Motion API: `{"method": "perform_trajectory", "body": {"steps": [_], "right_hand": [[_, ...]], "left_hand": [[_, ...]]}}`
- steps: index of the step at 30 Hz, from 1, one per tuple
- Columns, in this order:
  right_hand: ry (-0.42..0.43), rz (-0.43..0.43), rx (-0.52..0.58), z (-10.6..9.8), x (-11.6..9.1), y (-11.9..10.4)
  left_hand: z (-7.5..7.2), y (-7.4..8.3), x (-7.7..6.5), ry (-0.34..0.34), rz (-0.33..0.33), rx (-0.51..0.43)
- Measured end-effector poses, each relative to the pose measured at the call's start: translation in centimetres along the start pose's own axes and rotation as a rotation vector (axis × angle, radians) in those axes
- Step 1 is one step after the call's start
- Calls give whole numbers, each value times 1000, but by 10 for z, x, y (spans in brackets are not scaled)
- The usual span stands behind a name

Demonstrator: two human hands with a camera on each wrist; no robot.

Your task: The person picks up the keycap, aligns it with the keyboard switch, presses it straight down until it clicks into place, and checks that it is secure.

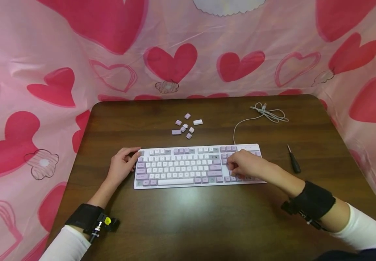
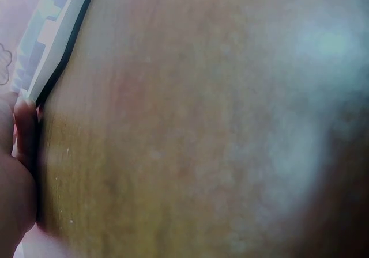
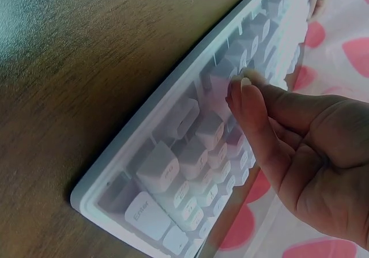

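Observation:
A white keyboard (image 1: pixel 178 183) with white and lilac keycaps lies on the wooden table; grey spots show among its keys where caps are off. My left hand (image 1: pixel 122 163) holds its back left corner between finger and thumb. In the left wrist view, fingers (image 2: pixel 26 122) sit against the keyboard's edge. Over the keys on the right part is my right hand (image 1: pixel 245 163), fingers curled. The right wrist view shows its thumb and fingertips drawn together close over the keys; I cannot tell whether a keycap is between them.
Several loose lilac and white keycaps (image 1: pixel 176 132) lie behind the keyboard. A coiled white cable (image 1: pixel 272 114) runs from its back edge. To the right rests a screwdriver (image 1: pixel 294 162) with a dark handle. A pink curtain (image 1: pixel 207 36) with red hearts surrounds the table (image 1: pixel 181 221).

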State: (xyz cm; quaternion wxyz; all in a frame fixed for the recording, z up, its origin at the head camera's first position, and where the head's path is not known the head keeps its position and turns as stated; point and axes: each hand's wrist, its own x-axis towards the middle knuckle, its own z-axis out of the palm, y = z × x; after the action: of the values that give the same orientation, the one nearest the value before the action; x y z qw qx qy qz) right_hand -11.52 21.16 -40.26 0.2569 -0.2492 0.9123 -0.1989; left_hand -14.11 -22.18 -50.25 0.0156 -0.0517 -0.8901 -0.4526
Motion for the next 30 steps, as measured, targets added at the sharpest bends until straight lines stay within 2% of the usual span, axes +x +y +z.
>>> {"method": "perform_trajectory", "body": {"steps": [12, 17, 23, 30], "right_hand": [[-16, -32, 51, -3, 4, 7], [-33, -20, 59, -3, 7, 8], [-27, -78, 29, -1, 8, 11], [-12, -95, 7, 2, 6, 11]], "left_hand": [[1, -1, 1, 2, 0, 12], [0, -1, 1, -4, -5, 12], [1, -1, 1, -8, -13, 8], [2, -1, 2, -5, -13, 8]]}}
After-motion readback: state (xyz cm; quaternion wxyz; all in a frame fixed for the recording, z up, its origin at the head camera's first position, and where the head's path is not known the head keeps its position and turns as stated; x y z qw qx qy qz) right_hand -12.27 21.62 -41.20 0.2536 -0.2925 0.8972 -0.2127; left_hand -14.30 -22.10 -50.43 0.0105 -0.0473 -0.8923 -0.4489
